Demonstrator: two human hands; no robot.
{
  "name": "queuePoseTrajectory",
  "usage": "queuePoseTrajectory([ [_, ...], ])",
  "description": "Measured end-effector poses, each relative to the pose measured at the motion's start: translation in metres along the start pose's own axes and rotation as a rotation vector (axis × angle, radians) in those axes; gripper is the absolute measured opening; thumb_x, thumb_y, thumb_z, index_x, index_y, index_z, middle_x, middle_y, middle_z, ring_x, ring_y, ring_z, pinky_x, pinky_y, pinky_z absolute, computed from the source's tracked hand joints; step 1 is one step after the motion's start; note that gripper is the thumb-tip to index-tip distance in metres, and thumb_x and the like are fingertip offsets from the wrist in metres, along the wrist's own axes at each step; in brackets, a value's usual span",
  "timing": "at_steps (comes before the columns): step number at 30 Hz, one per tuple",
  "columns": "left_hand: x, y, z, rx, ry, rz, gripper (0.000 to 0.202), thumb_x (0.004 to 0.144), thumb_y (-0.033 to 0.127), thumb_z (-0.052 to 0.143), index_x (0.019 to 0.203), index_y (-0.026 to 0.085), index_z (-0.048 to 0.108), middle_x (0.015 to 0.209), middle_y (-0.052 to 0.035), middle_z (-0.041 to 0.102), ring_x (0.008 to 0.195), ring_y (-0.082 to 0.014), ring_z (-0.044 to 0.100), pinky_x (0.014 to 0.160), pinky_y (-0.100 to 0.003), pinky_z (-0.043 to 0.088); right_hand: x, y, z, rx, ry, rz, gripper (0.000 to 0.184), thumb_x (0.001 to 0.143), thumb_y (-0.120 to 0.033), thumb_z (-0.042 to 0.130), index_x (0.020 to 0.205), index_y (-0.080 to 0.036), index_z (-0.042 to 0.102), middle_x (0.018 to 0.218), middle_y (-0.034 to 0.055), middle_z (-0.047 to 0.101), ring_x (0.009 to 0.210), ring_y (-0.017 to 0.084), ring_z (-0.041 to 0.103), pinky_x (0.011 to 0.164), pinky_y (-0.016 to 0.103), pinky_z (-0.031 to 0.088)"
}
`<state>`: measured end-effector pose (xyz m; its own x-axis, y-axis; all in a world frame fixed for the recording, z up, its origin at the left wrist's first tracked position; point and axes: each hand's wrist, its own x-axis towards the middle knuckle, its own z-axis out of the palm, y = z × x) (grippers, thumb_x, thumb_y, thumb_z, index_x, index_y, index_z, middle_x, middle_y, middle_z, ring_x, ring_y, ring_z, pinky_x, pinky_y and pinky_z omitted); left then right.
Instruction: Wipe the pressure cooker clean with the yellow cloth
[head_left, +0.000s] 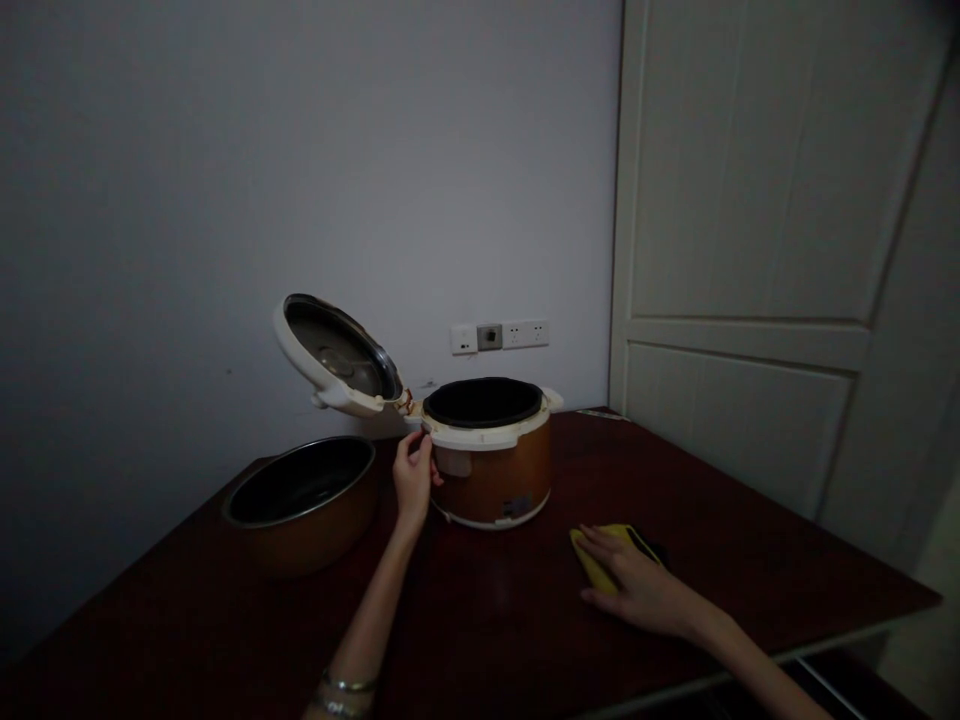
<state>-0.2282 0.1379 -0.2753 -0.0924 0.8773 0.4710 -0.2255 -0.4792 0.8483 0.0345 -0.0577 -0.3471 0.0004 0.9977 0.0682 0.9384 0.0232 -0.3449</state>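
The electric cooker (491, 480) stands upright on the dark red tabletop (487, 640), near the pale wall, just in front of me and to the right of the inner pot (300, 545). Its drum-shaped body is orange-brown, banded above and below in cream plastic, with a wide, dark round mouth. The lid (330, 350) hangs open on the left, tilted on a rusty-looking hinge, its metal underside dished inside a thick cream shell. My left hand (414, 480) is at the cooker's left edge, thumb and fingers bent against the rim; I cannot tell whether they pinch it or only rest there. Smooth metal bangles (349, 685) circle that wrist. My right hand (637, 590) lies loosely flattened, fingers extended over a soft yellow cloth (596, 570) with a dark edge, pressed to the table and not clenched around it. Beside my left forearm, the inner pot is a broad, rounded bowl, brown outside, glossy black inside, with a thin silvery lip
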Motion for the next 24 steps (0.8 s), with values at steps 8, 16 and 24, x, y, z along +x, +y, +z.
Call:
queuePoseTrajectory([
  [8, -0.005, -0.017, -0.015, -0.052, 0.096, -0.039, 0.035, 0.074, 0.046, 0.058, 0.093, 0.016, 0.055, 0.043, 0.0112, 0.043, 0.032, -0.0076, 0.040, 0.032, -0.018, 0.036, 0.002, 0.009, 0.022, -0.084, 0.176, 0.088, 0.057, 0.078, -0.029, 0.049, 0.135, -0.026, 0.049, 0.147, 0.0057, 0.037, 0.139, 0.029, 0.027, 0.112, 0.057, 0.010],
  [16, -0.007, -0.022, -0.022, -0.050, 0.114, -0.043, 0.027, 0.076, 0.039, 0.049, 0.085, 0.015, 0.058, 0.043, 0.0105, 0.041, 0.032, -0.0075, 0.040, 0.034, -0.018, 0.036, 0.029, 0.015, 0.037, 0.378, 0.537, 0.056, 0.043, 0.086, -0.033, 0.040, 0.122, -0.023, 0.059, 0.128, 0.0106, 0.060, 0.121, 0.026, 0.053, 0.108, 0.049, 0.029],
  [24, -0.008, -0.017, -0.024, -0.042, 0.120, -0.053, 0.026, 0.074, 0.039, 0.046, 0.078, 0.016, 0.058, 0.043, 0.0099, 0.040, 0.033, -0.0075, 0.039, 0.035, -0.018, 0.034, 0.124, -0.034, -0.038, 0.936, 1.085, 0.076, 0.060, 0.086, -0.050, 0.040, 0.134, -0.014, 0.048, 0.139, 0.0117, 0.049, 0.130, 0.021, 0.043, 0.109, 0.033, 0.029],
])
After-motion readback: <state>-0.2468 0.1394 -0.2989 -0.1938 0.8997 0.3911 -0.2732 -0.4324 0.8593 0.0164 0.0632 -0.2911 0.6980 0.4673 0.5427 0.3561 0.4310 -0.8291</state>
